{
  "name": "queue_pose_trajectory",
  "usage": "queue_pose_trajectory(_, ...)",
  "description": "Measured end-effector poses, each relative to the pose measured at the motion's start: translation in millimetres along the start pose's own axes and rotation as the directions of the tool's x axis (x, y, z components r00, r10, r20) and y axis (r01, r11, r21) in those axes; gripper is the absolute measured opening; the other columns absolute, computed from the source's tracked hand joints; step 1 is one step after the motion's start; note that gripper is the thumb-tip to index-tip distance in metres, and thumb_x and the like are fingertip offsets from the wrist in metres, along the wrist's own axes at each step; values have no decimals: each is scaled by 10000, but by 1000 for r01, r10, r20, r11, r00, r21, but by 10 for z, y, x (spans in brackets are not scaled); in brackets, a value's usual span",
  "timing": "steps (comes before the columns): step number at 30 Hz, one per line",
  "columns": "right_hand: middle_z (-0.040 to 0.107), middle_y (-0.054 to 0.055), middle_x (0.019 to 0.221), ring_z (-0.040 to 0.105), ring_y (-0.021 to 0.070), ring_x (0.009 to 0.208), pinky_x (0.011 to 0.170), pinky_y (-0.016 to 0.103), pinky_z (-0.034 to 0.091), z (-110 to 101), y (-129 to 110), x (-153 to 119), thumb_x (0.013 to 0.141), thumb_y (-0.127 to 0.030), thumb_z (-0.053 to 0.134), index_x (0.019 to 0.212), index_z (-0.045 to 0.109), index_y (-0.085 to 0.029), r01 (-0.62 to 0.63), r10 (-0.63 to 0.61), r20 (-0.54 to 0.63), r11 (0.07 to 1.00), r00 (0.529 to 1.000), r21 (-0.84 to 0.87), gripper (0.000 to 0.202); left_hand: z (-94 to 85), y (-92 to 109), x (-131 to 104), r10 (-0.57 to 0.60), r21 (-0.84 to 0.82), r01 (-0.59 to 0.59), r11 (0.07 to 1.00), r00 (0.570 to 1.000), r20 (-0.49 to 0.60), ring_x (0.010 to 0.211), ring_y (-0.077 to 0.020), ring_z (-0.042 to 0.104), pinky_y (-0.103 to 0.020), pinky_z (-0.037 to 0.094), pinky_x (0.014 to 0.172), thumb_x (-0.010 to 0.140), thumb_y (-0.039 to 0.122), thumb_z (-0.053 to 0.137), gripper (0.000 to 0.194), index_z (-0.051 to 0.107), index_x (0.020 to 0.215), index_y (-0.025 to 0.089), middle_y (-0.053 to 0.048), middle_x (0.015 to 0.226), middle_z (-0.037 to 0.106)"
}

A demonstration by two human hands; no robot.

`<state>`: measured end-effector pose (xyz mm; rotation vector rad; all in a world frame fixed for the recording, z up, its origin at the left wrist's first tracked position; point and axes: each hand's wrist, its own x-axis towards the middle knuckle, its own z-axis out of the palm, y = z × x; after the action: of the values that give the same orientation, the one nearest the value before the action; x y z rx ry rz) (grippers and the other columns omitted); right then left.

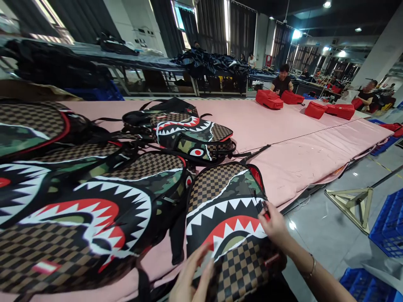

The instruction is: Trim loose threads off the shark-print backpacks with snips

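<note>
A backpack (233,218) with brown checks, camouflage and a shark-mouth print lies at the near edge of the pink-covered table. My right hand (273,224) is closed at its right side, with the fingers pinched on a dark part by the open, red-lined edge. At the backpack's lower left is my left hand (192,277), its thumb and fingers apart and slightly blurred. Whether the left fingertips touch the fabric cannot be made out.
Similar backpacks (119,209) crowd the left, and another (192,134) lies beyond. Red bags (269,99) sit at the far end near a seated person (282,82). Blue crates (388,222) and a metal stand (352,205) are on the floor at right.
</note>
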<state>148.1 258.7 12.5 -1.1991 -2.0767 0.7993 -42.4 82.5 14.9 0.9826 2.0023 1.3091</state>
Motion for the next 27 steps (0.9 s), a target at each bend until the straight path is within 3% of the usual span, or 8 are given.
queue_pose_trajectory(4, 503, 153, 1169, 515, 211, 1031, 894, 334, 434, 233, -540, -332, 763, -113, 415, 1332, 295, -102, 250, -291, 282, 953, 914, 173, 582, 420, 281, 86, -178, -373, 274, 886, 946, 272, 1062, -259, 553, -330, 439, 913, 671, 496, 619, 498, 615, 1070, 197, -77, 1128, 624)
queue_pose_trajectory(9, 472, 126, 1257, 453, 207, 1147, 953, 313, 399, 227, -692, -428, 791, -130, 461, 1350, 312, -139, 323, -409, 480, 911, 776, 255, 579, 597, 131, 75, -376, -639, 409, 652, 906, 196, 893, -252, 605, -330, 487, 782, 610, 522, 665, 481, 639, 938, 171, -54, 901, 683)
queue_pose_trajectory(11, 585, 62, 1134, 537, 162, 1030, 909, 273, 427, 157, -544, -210, 839, -157, 443, 1249, 466, -192, 376, -435, 506, 900, 745, 220, 412, 563, 95, 48, -396, -719, 392, 574, 901, 175, 829, -238, 615, -314, 498, 721, 597, 514, 682, 449, 641, 895, 180, -41, 841, 682)
queue_pose_trajectory(12, 625, 41, 1060, 568, 150, 963, 873, 267, 445, 117, -436, -52, 860, -156, 415, 1167, 542, -212, 399, -405, 511, 908, 759, 126, 336, 541, 93, 33, -406, -750, 383, 540, 899, 166, 791, -232, 618, -308, 500, 688, 588, 511, 690, 437, 643, 870, 181, -40, 810, 679)
queue_pose_trajectory(14, 618, 71, 1081, 546, 166, 1012, 896, 298, 427, 37, -187, 324, 859, -111, 387, 1099, 591, -178, 393, -270, 445, 895, 854, -211, 323, 504, 113, 6, -436, -782, 383, 491, 885, 160, 693, -216, 616, -292, 494, 605, 560, 502, 713, 432, 642, 826, 168, -39, 722, 665)
queue_pose_trajectory(16, 513, 125, 1236, 464, 208, 1130, 945, 362, 380, -40, 53, 714, 840, -69, 391, 1179, 535, -138, 390, -239, 433, 870, 869, -302, 375, 486, 148, -13, -444, -787, 395, 474, 879, 174, 578, -179, 584, -263, 464, 523, 554, 483, 724, 420, 631, 794, 151, -21, 615, 628)
queue_pose_trajectory(21, 591, 92, 1067, 540, 202, 972, 805, 293, 428, -179, 315, 1342, 762, -158, 611, 1035, 619, -165, 524, -228, 634, 786, 739, -328, 273, 489, 206, -16, -402, -804, 405, 436, 887, 229, 511, -114, 520, -220, 426, 504, 602, 412, 718, 352, 607, 783, 131, 8, 566, 579)
queue_pose_trajectory(27, 585, 35, 792, 534, 140, 697, 567, 222, 350, -226, 160, 1429, 791, -195, 589, 836, 626, -165, 643, -187, 763, 678, 619, -356, 66, 468, 209, 13, -406, -822, 422, 382, 876, 261, 550, -128, 535, -225, 408, 492, 576, 386, 743, 356, 591, 780, 137, 19, 588, 559)
